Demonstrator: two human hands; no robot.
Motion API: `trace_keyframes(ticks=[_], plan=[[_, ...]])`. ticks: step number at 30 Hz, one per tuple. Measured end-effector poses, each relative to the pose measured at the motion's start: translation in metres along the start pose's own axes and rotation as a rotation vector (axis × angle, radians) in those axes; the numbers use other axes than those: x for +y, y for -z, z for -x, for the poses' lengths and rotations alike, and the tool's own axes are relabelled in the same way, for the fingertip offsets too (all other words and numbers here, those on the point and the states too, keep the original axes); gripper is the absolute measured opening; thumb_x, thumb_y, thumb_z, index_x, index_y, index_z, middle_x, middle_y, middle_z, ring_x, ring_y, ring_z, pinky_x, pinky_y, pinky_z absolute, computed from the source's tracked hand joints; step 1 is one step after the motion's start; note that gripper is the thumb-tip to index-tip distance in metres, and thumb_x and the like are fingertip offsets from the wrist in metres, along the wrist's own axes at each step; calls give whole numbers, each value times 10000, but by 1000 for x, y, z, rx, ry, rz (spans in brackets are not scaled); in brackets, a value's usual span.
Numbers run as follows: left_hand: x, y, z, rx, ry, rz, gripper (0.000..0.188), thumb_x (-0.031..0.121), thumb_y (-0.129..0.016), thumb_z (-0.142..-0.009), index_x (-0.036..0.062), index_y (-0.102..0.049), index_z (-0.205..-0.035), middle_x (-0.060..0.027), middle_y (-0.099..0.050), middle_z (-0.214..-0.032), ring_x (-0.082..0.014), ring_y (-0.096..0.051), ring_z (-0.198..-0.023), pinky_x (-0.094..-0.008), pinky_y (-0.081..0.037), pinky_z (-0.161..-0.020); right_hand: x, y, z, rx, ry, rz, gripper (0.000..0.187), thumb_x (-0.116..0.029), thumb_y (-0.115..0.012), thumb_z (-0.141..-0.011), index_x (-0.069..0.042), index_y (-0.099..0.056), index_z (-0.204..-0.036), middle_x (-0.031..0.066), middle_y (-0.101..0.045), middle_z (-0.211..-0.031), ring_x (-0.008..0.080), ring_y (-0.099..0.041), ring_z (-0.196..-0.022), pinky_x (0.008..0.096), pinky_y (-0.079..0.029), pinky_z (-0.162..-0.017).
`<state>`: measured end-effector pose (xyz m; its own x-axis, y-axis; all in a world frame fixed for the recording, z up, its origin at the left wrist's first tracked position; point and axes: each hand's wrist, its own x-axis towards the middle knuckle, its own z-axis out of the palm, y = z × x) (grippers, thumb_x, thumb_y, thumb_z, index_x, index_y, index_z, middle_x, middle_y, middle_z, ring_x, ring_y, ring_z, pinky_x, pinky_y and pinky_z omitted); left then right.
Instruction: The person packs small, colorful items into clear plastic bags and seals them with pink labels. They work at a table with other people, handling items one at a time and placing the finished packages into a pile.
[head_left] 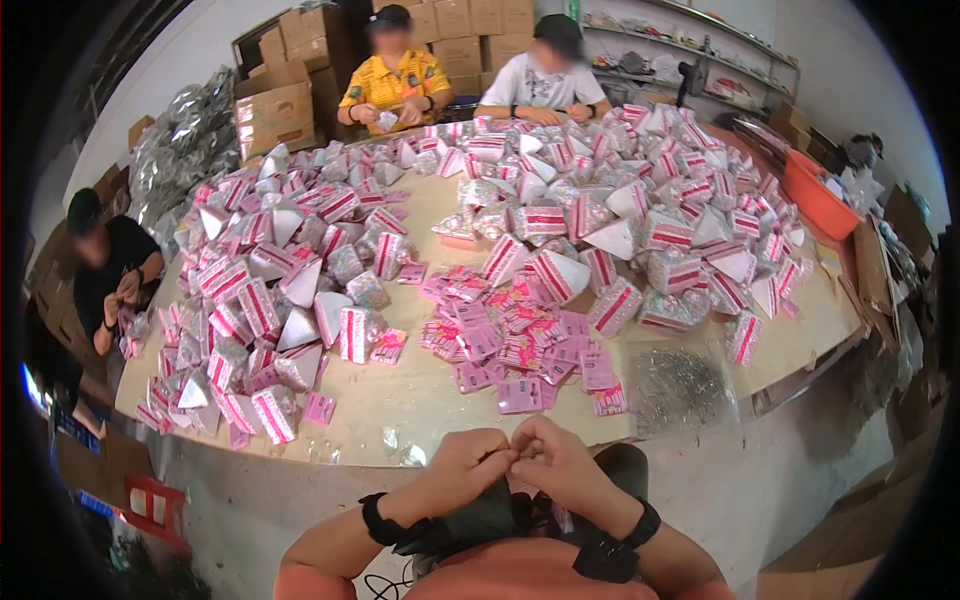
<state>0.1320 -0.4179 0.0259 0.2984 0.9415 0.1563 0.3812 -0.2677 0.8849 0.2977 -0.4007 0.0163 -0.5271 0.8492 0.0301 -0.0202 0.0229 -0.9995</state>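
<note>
In front of my body, just off the near table edge, my left hand [468, 468] and my right hand [562, 466] meet at the fingertips. Both are closed in a pinch. Whatever lies between the fingers is too small or hidden to name; a bit of pink shows below them. Beyond my hands, a loose heap of pink printed cards [500, 345] lies on the table [390, 420]. To the right of the cards, many small dark metal pieces [682, 385] lie on a clear plastic sheet or bag.
Wedge-shaped packages [560, 275] with pink bands cover much of the table in big piles. Two people sit across [398, 85] [545, 80], another person [105, 265] at left. An orange tub [818, 195] stands right; cardboard boxes [275, 110] and a red stool [155, 510] are around.
</note>
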Motion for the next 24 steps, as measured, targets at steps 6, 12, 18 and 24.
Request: trace_keyframes(ticks=[6,12,18,24], plan=[[-10,-8,-1,-95,299,640,215,145,-486,-875,57,-490,-679,44,-392,-564,-45,-338,-511,-207,-260,-458,-24,0,8,114,-100,332,161,-91,-589,-791,-37,-531,-930,78,-547,-715,143,-531,-613,281,-433,-553],[-28,-10,-6,-110,305,701,214,185,-461,-891,59,-490,-721,34,-399,-592,-41,-347,-550,-198,-270,-488,-3,3,0,147,349,695,141,-118,-580,-796,-32,-546,-903,142,-557,-704,293,-552,-628,339,-451,-572],[-42,39,-67,140,2,-11,201,201,-506,-853,6,-517,-807,-42,-510,-694,-144,-496,-650,-280,-401,-598,9,14,0,216,63,393,118,-87,-571,-797,13,-579,-860,116,-582,-697,191,-558,-605,291,-454,-577],[-131,104,-156,395,24,-604,540,346,-568,-778,10,-435,-1180,-228,-475,-1173,-350,-455,-1097,-405,-355,-926,17,18,-4,164,-75,113,105,-43,-564,-806,32,-586,-876,31,-581,-708,74,-554,-624,206,-439,-556]])
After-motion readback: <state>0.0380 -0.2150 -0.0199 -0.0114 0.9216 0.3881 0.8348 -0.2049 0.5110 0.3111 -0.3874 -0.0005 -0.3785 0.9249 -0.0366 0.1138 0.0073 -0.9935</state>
